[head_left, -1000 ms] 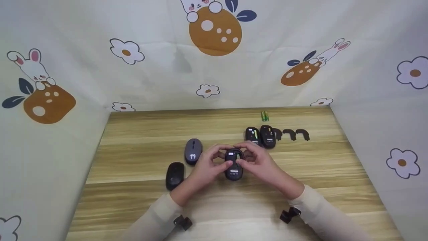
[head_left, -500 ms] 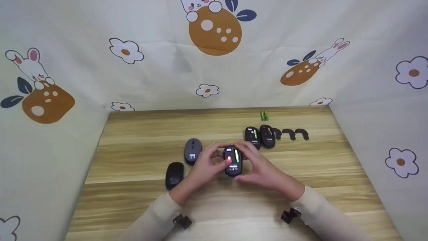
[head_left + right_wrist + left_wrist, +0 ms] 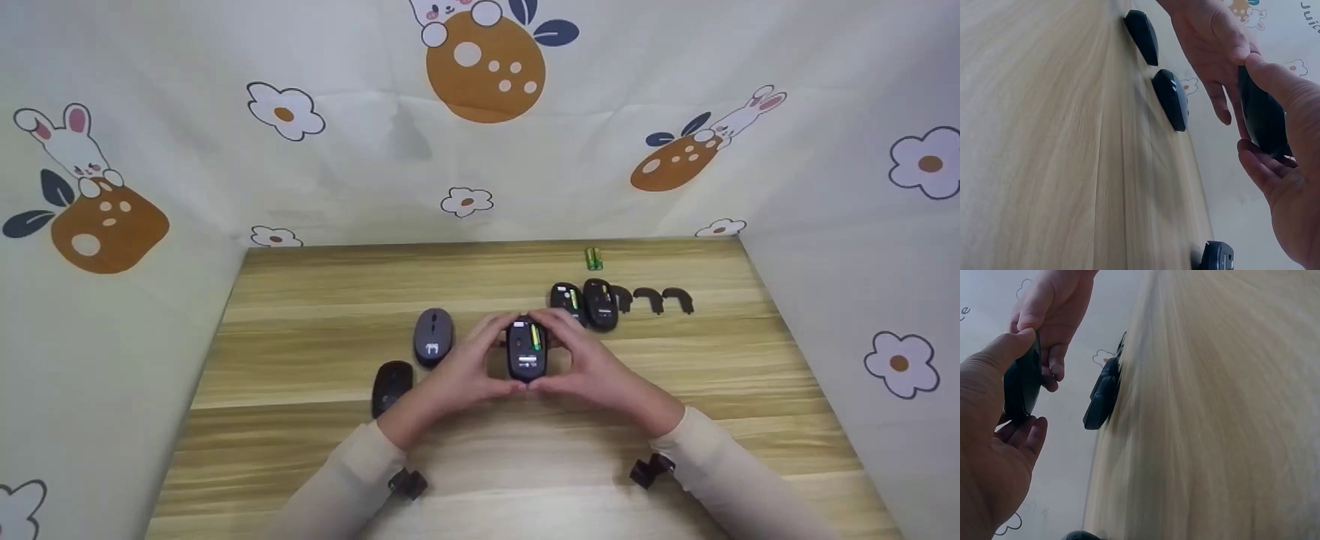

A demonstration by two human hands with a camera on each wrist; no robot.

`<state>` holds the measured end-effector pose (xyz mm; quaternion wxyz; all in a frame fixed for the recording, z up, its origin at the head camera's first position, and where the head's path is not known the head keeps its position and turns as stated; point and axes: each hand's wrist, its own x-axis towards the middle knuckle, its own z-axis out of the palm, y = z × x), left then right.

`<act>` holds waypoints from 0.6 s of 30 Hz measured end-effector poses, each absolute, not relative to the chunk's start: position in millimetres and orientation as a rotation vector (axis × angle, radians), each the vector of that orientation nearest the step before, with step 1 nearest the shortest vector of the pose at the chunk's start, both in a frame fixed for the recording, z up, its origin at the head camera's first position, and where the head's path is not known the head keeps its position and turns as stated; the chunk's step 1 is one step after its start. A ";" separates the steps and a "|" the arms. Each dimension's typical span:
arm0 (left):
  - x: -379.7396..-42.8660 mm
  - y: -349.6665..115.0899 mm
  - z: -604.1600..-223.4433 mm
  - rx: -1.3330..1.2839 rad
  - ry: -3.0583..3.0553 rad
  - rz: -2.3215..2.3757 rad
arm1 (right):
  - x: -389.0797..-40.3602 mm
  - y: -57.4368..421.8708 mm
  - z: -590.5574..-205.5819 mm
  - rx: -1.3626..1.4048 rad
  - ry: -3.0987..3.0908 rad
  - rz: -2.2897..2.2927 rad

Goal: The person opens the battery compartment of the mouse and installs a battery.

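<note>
A dark computer mouse (image 3: 527, 364) is held bottom up between both hands, raised off the table. A green battery (image 3: 535, 337) lies in its uncovered slot. My left hand (image 3: 469, 367) grips the mouse from the left, thumb at the near end and fingers at the far end. From the right, my right hand (image 3: 581, 361) holds it the same way, the two thumb tips nearly meeting. The right wrist view shows the mouse (image 3: 1264, 115) side-on, clear of the wood surface.
Two more upturned mice (image 3: 601, 304) with batteries lie behind the right hand. Beside them are curved black battery covers (image 3: 648, 300), with two green batteries (image 3: 594, 259) farther back. A grey mouse (image 3: 433, 337) and a black mouse (image 3: 392, 388) sit left of the left arm.
Both thumbs have shifted from the underside of the mouse to its near end. The mouse has risen slightly in view. A red light on it half a second ago no longer shows.
</note>
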<state>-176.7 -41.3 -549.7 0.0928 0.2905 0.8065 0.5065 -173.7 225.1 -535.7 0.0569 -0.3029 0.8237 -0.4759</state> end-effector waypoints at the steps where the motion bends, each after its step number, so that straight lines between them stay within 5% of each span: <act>1: -177.6 -40.4 -549.8 0.861 2.404 1.492 | -174.4 226.3 -535.4 -0.918 2.505 -1.429; 18: -203.1 -30.7 -539.5 0.888 2.547 1.294 | -202.6 240.2 -523.3 -0.959 2.587 -1.155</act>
